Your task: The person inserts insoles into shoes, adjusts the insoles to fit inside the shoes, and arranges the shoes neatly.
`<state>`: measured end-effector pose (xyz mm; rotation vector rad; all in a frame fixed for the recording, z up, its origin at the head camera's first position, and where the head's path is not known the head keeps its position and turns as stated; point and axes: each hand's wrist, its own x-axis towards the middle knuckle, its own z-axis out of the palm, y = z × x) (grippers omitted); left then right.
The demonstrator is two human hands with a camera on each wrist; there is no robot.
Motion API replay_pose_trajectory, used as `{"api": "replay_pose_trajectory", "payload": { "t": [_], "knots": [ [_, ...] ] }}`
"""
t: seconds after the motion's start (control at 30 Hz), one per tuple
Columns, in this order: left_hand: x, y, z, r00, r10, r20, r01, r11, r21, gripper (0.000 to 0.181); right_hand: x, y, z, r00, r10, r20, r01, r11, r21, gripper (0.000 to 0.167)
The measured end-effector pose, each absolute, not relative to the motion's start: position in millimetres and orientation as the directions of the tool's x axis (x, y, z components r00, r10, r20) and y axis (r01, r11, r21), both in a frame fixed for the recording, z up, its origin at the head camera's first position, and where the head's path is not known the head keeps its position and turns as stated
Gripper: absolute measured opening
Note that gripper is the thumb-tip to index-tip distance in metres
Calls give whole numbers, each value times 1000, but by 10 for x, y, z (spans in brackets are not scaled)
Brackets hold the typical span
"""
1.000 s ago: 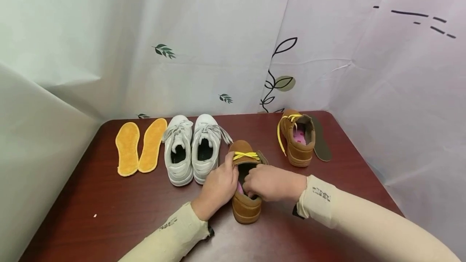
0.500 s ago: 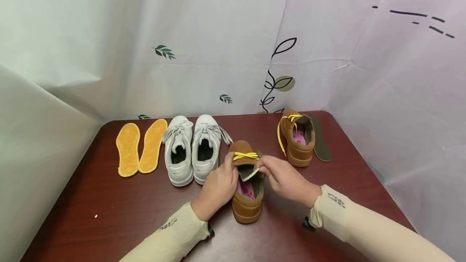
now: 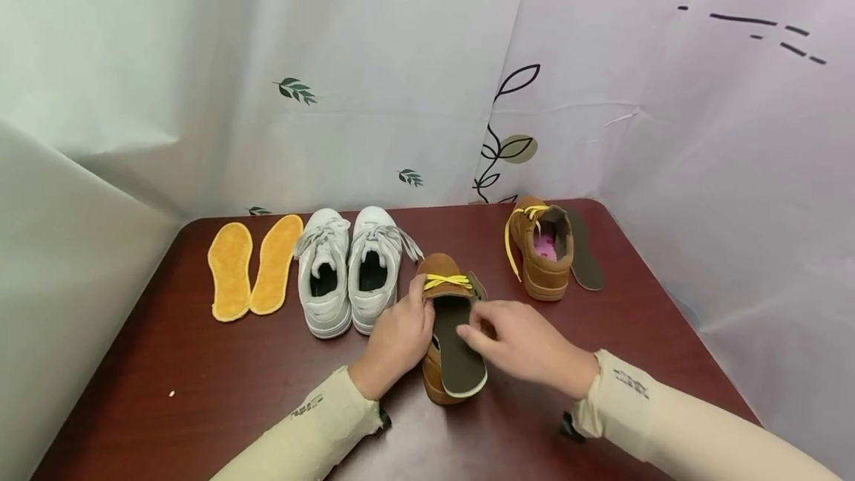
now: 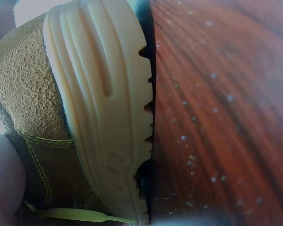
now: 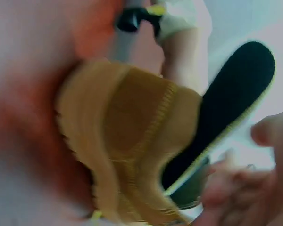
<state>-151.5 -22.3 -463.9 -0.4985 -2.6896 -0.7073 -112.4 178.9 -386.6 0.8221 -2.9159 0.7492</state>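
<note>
In the head view my left hand (image 3: 395, 344) grips the brown shoe (image 3: 437, 381) at its left side, beside the yellow lace (image 3: 447, 280). A dark insole (image 3: 459, 351) with a pale edge has its front in the shoe and its heel end raised out over the shoe's heel. My right hand (image 3: 531, 347) is at the shoe's right edge, thumb apart from the bent fingers. In the right wrist view the insole (image 5: 236, 94) slants up from the opening, with a gap between it and the thumb. The left wrist view shows the shoe's pale sole (image 4: 104, 103) on the table.
Two orange insoles (image 3: 231, 269) lie at the left, with a pair of white shoes (image 3: 323, 303) beside them. At the back right stands another brown shoe (image 3: 546, 280) with a pink lining, next to a dark insole (image 3: 588, 262). A curtain (image 3: 374, 58) hangs behind the table.
The heel end of the insole has come up out of the shoe and now lies over its heel. My right hand's thumb and fingers have parted from it. My left hand has kept its grip.
</note>
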Motion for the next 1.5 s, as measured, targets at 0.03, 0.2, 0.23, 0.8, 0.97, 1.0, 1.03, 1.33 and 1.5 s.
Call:
{"api": "replay_pose_trajectory", "payload": {
  "t": [0.03, 0.2, 0.23, 0.8, 0.97, 1.0, 1.03, 1.33, 1.5],
  "knots": [
    [-1516, -232, -4643, -893, 249, 374, 401, 817, 414, 42, -1168, 1728, -3853, -895, -437, 93, -434, 802, -409, 26],
    [-1519, -250, -4677, -901, 262, 345, 397, 818, 416, 42, -1312, 1471, -3873, -934, -353, -52, -333, 914, -232, 58],
    [-1519, -247, -4677, -902, 261, 344, 396, 818, 418, 42, -1323, 1439, -3886, -935, -349, -67, -331, 923, -196, 64],
    [-1524, -236, -4634, -903, 247, 352, 386, 825, 412, 41, -1409, 1423, -3730, -889, -380, -254, -346, 923, -169, 28],
    [-1527, -246, -4642, -899, 255, 355, 394, 825, 406, 41, -1438, 1361, -3758, -879, -380, -287, -375, 924, -74, 42],
    [-1527, -252, -4644, -898, 259, 356, 398, 824, 403, 41, -1452, 1346, -3762, -879, -378, -291, -379, 924, -55, 46],
    [-1528, -254, -4644, -897, 262, 357, 400, 824, 401, 41, -1470, 1335, -3764, -879, -371, -300, -378, 925, -37, 50],
    [-1536, -254, -4625, -893, 267, 363, 406, 826, 391, 41, -1613, 1186, -3718, -859, -306, -410, -407, 894, 187, 47],
    [-1526, -230, -4617, -890, 273, 366, 412, 825, 387, 40, -1602, 1132, -3713, -850, -263, -457, -414, 869, 269, 50]
  ]
}}
